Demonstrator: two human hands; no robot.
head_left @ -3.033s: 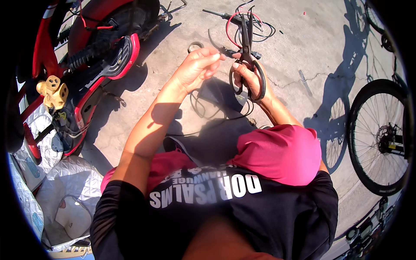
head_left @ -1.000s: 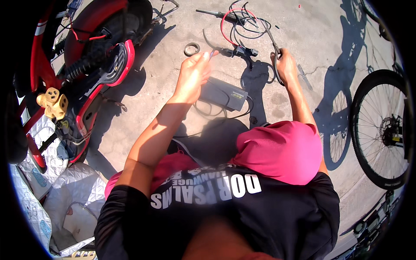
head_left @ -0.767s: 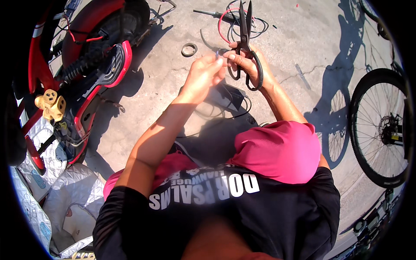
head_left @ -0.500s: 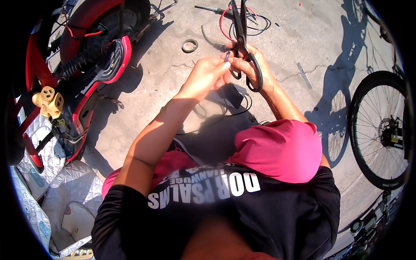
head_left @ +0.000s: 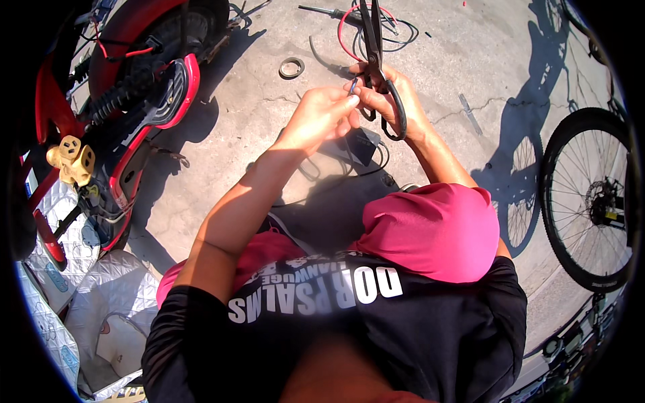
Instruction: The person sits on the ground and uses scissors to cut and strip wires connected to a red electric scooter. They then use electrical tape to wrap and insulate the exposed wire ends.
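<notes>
My left hand (head_left: 322, 115) is closed in a pinch on a short, thin, dark blue piece (head_left: 353, 86), too small to make out exactly. Right beside it, my right hand (head_left: 396, 97) grips black-handled scissors (head_left: 371, 47), whose blades point away from me, slightly apart. The thumb and fingertips of that same hand meet the left fingertips around the blue piece. Part of the scissor handles lies hidden behind my right fingers. Beyond the blades, a red wire (head_left: 340, 37) and black cables (head_left: 402, 43) lie looped on the concrete.
A tape roll (head_left: 291, 68) and a thin rod-like tool (head_left: 322, 10) lie on the ground ahead. Below my hands rests a dark flat box (head_left: 363, 146) with a cable. A red scooter (head_left: 178, 91) with a yellow socket block (head_left: 75, 161) stands left, a bicycle wheel (head_left: 547, 195) right.
Both hands and the scissors hold nearly the same pose. The surroundings have shifted very slightly left in the view.
</notes>
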